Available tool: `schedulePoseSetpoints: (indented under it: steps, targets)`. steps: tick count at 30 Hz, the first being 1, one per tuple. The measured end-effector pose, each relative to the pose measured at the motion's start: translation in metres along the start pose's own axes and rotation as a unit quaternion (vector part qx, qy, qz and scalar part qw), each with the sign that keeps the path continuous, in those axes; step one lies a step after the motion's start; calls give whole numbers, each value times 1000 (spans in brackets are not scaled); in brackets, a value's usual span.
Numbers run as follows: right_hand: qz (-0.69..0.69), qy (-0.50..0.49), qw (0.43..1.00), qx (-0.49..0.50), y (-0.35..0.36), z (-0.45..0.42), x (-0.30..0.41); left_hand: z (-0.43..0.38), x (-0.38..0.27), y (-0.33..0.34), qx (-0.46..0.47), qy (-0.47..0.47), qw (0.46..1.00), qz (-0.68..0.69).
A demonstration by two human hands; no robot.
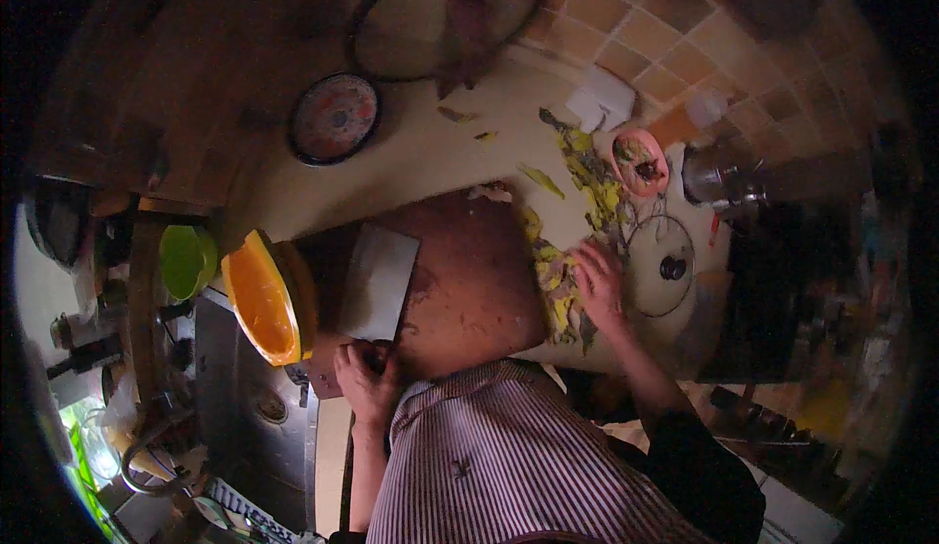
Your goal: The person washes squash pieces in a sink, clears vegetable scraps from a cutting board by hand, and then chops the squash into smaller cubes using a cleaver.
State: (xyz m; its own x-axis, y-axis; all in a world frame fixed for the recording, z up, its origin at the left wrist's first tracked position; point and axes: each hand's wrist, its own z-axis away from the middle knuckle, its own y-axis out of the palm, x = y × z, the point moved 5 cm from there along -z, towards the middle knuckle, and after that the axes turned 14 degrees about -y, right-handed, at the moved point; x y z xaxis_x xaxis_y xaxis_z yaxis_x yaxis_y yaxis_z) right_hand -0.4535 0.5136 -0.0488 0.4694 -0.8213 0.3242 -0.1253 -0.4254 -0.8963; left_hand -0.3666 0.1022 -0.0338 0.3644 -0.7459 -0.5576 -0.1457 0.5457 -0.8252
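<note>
My left hand (367,379) is at the near edge of a brown cutting board (469,272), closed on the handle of a cleaver. The cleaver's broad blade (381,280) lies flat over the board's left part, pointing away from me. Right of the board, my right hand (598,280) touches yellow-green leafy scraps (561,305), its fingers bent; whether it grips any of them cannot be told. More such scraps (598,184) stretch in a strip towards the tiled wall. A small pale scrap (493,192) sits at the board's far corner.
An orange plastic basin (264,309) stands left of the board, beside a metal sink (249,426) and a green bowl (187,261). A glass lid (660,265), a pink dish (640,162) and a metal pot (715,177) are at the right. A patterned round tray (336,118) lies farther back.
</note>
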Motion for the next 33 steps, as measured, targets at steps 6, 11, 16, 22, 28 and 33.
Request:
schedulePoseSetpoints:
  steps: [6,11,16,22,28,33]
  targets:
    - [9,115,974,-195,-62,17,-43,2,3,0,12,-2,1000,8]
    - [294,196,933,-69,-97,50,-67,19,-12,-10,-27,22,999,3]
    - [209,307,928,26,-84,81,-116,47,-26,-6,-121,109,986,-46]
    - [222,364,904,-16,-87,82,-155,52,-80,12,-30,193,978,-78]
    - [344,155,924,-69,-96,32,-132,32,-126,37,58,206,977,-19]
    - [-19,116,983,-139,-36,-24,-107,-30,-173,66,64,228,970,-52]
